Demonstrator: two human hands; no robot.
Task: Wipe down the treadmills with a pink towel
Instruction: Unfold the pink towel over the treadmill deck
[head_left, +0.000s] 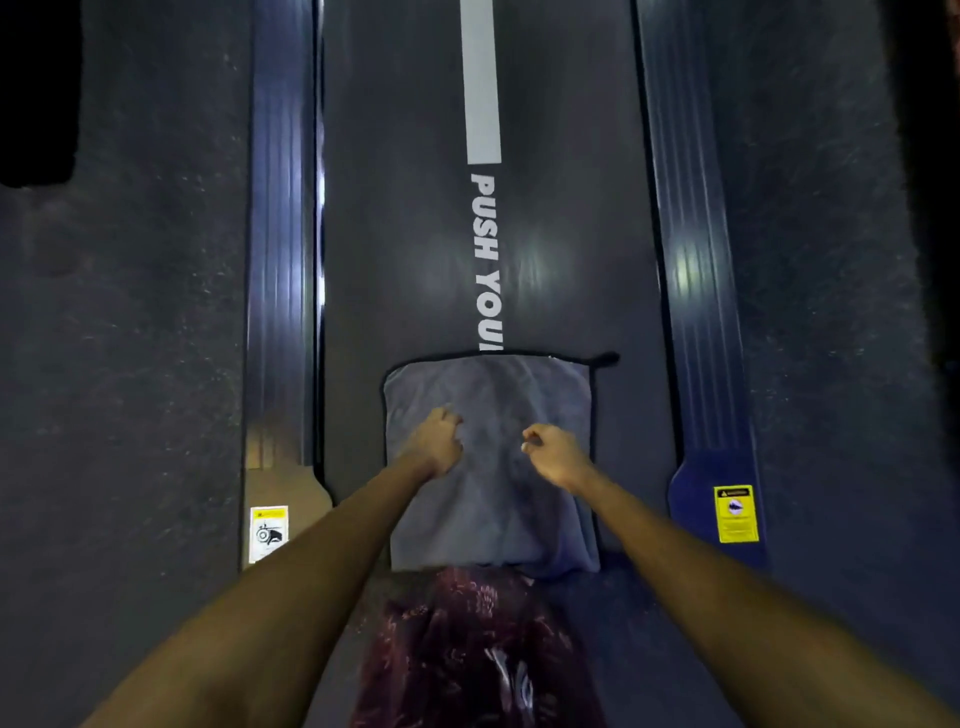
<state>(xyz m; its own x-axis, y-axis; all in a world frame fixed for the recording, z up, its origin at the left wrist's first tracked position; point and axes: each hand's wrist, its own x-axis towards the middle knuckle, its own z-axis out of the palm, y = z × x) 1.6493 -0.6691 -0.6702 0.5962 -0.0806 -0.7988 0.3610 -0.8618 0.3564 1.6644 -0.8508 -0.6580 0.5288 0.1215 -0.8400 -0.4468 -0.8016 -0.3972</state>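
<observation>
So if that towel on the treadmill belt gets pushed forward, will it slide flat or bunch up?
The towel is probably floppy: it lies flat and droops over the rear end of the belt. It may bunch ahead of the left hand and right hand, since soft creases already show. The belt looks smooth and shiny, so it likely slides easily.

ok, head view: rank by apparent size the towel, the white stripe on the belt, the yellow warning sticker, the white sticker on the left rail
1. towel, largest by far
2. white stripe, cut off by the top edge, so only its visible part counts
3. yellow warning sticker and white sticker: look alike, not ranked
</observation>
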